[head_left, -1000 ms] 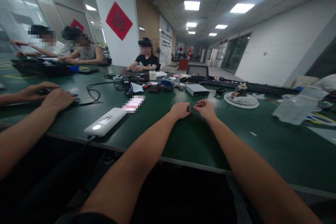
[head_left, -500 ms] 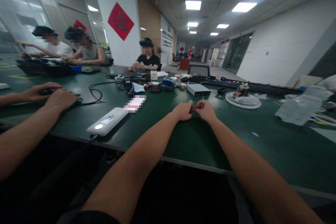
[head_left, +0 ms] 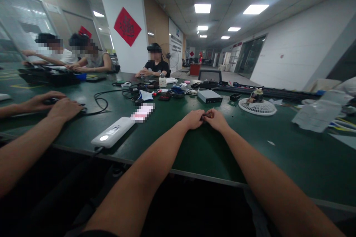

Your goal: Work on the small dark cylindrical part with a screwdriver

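Observation:
My left hand [head_left: 193,119] and my right hand [head_left: 216,119] meet above the green workbench [head_left: 178,155], fingertips together. Between them they pinch a small dark part [head_left: 207,116], too small to identify. A thin pale pin [head_left: 213,108] rises from my right fingers. Both wrists rest close to the bench surface. The nearest object is a silver box [head_left: 210,96], lying some way ahead of my hands. A white power bank [head_left: 112,132] lies further off to my left.
A co-worker's hands [head_left: 64,108] rest on a mouse at the left. Black cables [head_left: 101,100], tools, a bottle and a bowl crowd the bench ahead. A white fan guard [head_left: 257,107] and papers [head_left: 316,115] lie to the right. Several people sit beyond.
My hands have come closer together around the small dark part, and the pin now shows at my right fingers. The whole view has tilted slightly.

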{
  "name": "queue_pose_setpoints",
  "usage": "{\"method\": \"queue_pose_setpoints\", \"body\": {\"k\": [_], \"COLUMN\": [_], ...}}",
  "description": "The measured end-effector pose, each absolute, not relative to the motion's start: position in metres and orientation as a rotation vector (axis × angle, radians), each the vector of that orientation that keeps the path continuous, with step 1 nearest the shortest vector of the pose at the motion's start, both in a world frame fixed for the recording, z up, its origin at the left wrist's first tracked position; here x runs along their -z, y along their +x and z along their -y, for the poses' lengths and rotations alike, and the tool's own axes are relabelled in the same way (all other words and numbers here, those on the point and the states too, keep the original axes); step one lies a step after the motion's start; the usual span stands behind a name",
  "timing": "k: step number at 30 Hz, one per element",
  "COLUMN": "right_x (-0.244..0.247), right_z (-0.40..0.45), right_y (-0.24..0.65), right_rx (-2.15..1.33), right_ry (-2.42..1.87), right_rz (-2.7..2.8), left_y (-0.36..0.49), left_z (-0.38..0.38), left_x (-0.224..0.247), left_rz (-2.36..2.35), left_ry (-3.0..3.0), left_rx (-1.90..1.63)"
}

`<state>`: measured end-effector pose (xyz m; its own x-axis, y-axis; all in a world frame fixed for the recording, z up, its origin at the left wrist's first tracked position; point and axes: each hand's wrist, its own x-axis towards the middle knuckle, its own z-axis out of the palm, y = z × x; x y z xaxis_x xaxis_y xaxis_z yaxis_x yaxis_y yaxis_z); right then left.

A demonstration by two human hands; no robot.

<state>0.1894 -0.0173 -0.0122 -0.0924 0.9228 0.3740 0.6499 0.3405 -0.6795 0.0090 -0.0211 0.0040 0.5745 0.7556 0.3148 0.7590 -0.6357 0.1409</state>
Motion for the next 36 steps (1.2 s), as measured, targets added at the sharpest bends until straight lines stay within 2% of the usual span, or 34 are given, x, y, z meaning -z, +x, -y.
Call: {"method": "queue_pose_setpoints", "body": {"k": [4,13,18,29,36], "right_x": [0.012,-0.004,-0.005,0.001,0.005], "right_z": [0.014,0.017,0.022,0.022,0.019], "right_y": [0.189,0.195,0.193,0.198,0.197], "right_rx": [-0.495,-0.984,-1.211,-1.258,-1.251], "right_ry": [-1.331,-1.061,-1.047,-0.999,-1.022], "right_rz": [1.781,1.256,1.181,1.212,1.268], "left_y": [0.001,-0.022,-0.023,-0.013,-0.013], "left_z": [0.016,0.004,0.007,0.02,0.02], "left_x": [-0.003,0.007,0.005,-0.004,-0.002], "left_rz": [1.475,1.79,1.763,1.659,1.621], "left_ry": [-2.76,-2.556,-2.503,-2.432,-2.43], "left_rx": [0.762,1.08,1.002,0.705,0.718]}}
